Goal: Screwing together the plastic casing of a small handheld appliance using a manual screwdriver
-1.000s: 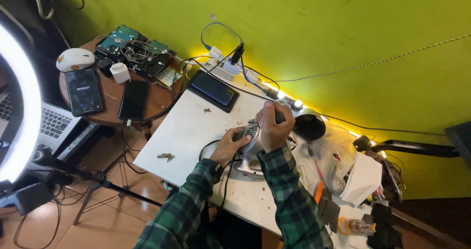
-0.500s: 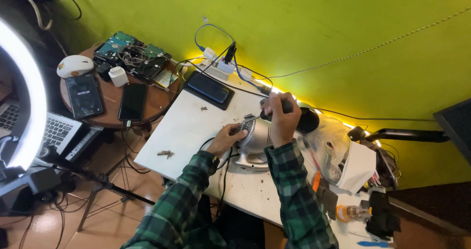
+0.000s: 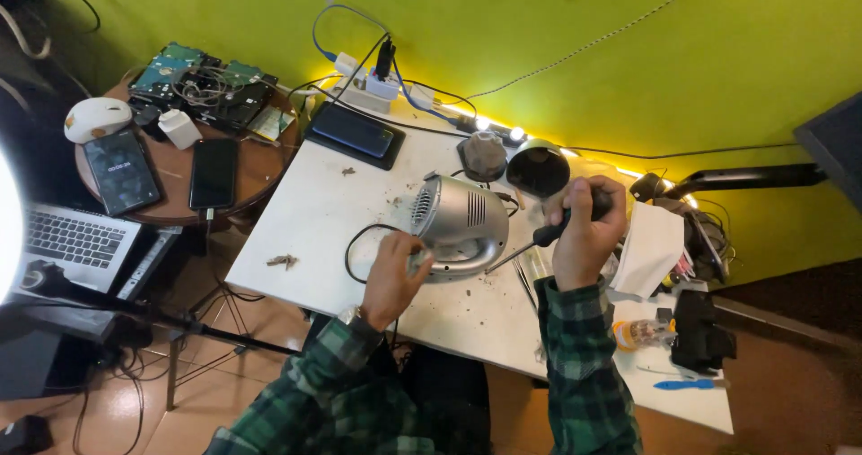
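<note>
Left hand clamps the silver hair dryer flat on the white worktop, right hand fists a screwdriver angled at its casing, shell looking closed, debris scattered, opening apparently unfinished.

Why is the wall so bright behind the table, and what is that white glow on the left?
Head view: small lamps along the table's back edge cast yellow glare on the green wall; a ring light blows out white at the left edge; hands stay sharp.
</note>
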